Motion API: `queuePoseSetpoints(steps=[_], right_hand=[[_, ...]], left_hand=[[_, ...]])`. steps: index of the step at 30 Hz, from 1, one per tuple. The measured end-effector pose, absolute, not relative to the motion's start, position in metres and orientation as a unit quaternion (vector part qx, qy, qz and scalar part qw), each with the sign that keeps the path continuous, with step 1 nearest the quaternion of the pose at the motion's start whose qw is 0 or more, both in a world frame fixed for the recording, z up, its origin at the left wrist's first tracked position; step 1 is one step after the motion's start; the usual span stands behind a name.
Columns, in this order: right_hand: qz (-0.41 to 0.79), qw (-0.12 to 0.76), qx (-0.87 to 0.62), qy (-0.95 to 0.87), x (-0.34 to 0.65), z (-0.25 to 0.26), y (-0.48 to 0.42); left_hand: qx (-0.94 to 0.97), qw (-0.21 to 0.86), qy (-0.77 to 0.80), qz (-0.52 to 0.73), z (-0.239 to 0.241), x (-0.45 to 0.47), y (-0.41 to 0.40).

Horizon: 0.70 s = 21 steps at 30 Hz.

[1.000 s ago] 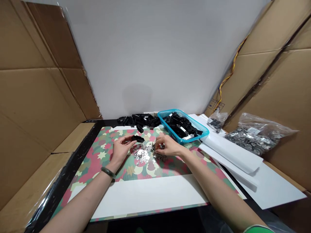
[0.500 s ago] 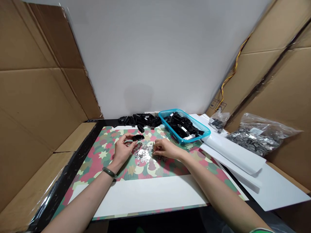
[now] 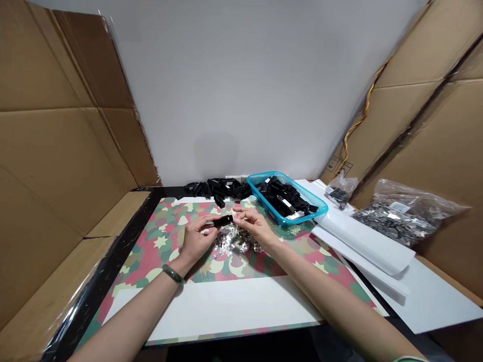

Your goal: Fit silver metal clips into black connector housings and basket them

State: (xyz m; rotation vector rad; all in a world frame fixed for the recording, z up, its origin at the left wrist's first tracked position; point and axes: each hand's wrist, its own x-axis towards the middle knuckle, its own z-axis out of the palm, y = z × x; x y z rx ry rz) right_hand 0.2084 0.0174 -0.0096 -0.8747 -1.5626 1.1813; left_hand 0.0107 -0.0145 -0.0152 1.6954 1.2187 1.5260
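The left hand was curled, gripping a black plastic piece between its fingers and thumb above a heap of silver metal parts. The right hand was pinched almost shut just beside the piece's end, though whether it held anything could not be told. Both hovered over a camouflage-patterned mat, near a teal basket of black pieces.
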Motion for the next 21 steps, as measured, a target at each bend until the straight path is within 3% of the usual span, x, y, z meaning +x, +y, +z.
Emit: queuePoseSetpoints(steps=[11, 21], right_hand=[[0.461, 0.499, -0.377, -0.63, 0.189, -0.015, -0.001], [0.467, 0.526, -0.362, -0.612, 0.181, -0.019, -0.004]], left_hand=[[0.668, 0.21, 0.428, 0.572, -0.018, 0.026, -0.023], [0.643, 0.254, 0.425, 0.585, -0.02, 0.028, -0.023]])
